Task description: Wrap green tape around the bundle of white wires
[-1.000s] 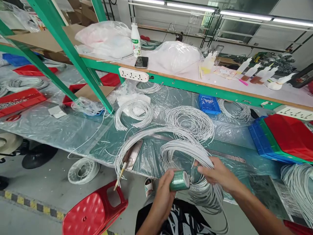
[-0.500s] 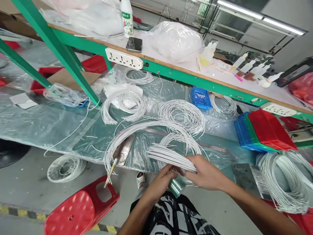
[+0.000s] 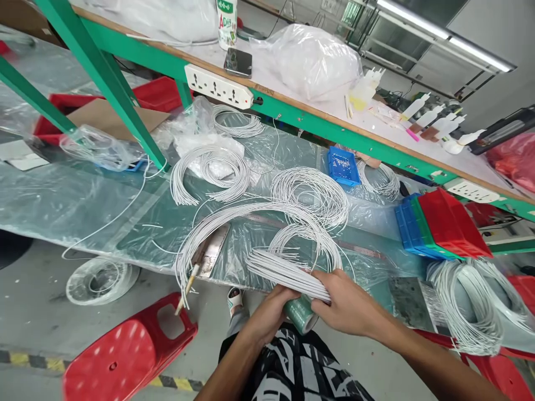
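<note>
My right hand (image 3: 346, 301) is closed around a bundle of thin white wires (image 3: 284, 270), its cut ends fanning toward the left. My left hand (image 3: 273, 309) grips a roll of green tape (image 3: 301, 316) just under the bundle; some of its fingers are hidden behind the wires. Beyond the hands, a long curved bundle of white wires (image 3: 234, 216) arcs over the bench. A coil of white wire (image 3: 309, 195) lies farther back. A wooden-handled tool (image 3: 190, 284) rests by a metal plate (image 3: 214, 256) at the bench's front edge.
Stacked red, green and blue bins (image 3: 449, 223) stand at the right, near more wire coils (image 3: 463, 312). A blue tray (image 3: 343, 166) holds small pieces. A raised green-edged shelf (image 3: 309, 120) crosses the back. A red stool (image 3: 112, 356) stands at the lower left.
The green tape roll has turned more sideways beneath the bundle, and my left hand has shifted slightly with it. My right hand keeps its hold on the wires. The camera view has shifted a little.
</note>
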A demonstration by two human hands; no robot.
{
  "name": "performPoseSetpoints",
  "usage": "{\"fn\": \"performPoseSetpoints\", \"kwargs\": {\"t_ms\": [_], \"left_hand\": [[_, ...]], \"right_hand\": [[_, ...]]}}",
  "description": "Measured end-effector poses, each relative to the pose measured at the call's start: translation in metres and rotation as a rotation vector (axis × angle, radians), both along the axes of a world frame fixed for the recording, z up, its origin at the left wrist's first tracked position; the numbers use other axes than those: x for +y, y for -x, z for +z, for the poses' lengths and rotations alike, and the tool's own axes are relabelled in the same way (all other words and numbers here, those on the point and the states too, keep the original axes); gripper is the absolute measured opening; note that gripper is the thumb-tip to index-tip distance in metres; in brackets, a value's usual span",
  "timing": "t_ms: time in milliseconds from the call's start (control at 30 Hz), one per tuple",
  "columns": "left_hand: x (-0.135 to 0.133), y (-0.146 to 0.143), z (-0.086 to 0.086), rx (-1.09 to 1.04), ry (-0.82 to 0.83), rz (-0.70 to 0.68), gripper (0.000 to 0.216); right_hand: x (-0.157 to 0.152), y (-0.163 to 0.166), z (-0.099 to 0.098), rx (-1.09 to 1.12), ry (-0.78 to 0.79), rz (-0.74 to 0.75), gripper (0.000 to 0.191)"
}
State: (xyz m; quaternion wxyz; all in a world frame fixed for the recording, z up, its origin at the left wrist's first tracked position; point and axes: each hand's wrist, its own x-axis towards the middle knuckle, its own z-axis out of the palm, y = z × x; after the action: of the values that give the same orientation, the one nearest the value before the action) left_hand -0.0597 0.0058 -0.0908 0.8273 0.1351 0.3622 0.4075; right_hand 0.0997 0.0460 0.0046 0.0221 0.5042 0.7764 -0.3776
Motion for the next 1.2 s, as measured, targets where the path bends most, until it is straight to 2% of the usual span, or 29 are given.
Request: {"fn": "performPoseSetpoints", "kwargs": {"t_ms": [167,267,367,500,667,867,1000,1100,1200], "left_hand": [[-0.002,0.004,-0.009,-0.049,-0.083,0.000,0.033],[-0.002,0.004,-0.008,-0.042,-0.118,-0.035,0.023],[-0.001,0.003,-0.006,-0.010,-0.113,-0.046,0.016],[-0.002,0.001,-0.007,0.036,-0.059,-0.066,0.019],[-0.003,-0.004,-0.007,0.090,0.053,0.013,0.026],[0.000,-0.004,0.004,0.122,-0.054,-0.013,0.026],[0.000,-0.005,0.003,0.101,-0.028,0.000,0.028],[-0.002,-0.006,0.000,0.080,-0.015,0.014,0.032],[-0.005,-0.007,-0.001,0.060,-0.014,0.032,0.039]], "right_hand": [[0.006,-0.006,-0.003,0.041,-0.049,-0.054,0.014],[0.009,-0.010,-0.005,0.050,-0.049,-0.079,0.013],[0.010,-0.012,-0.006,0.047,-0.049,-0.083,0.014],[0.006,-0.013,-0.006,0.039,-0.035,-0.061,0.012],[-0.002,-0.011,-0.005,-0.012,-0.053,-0.013,0.016],[-0.009,-0.007,-0.007,-0.092,-0.109,0.012,0.012],[-0.012,-0.008,-0.009,-0.084,-0.146,0.033,0.006],[-0.014,-0.008,-0.009,-0.098,-0.169,0.046,0.011],[-0.016,-0.008,-0.006,-0.106,-0.190,0.057,0.026]]}}
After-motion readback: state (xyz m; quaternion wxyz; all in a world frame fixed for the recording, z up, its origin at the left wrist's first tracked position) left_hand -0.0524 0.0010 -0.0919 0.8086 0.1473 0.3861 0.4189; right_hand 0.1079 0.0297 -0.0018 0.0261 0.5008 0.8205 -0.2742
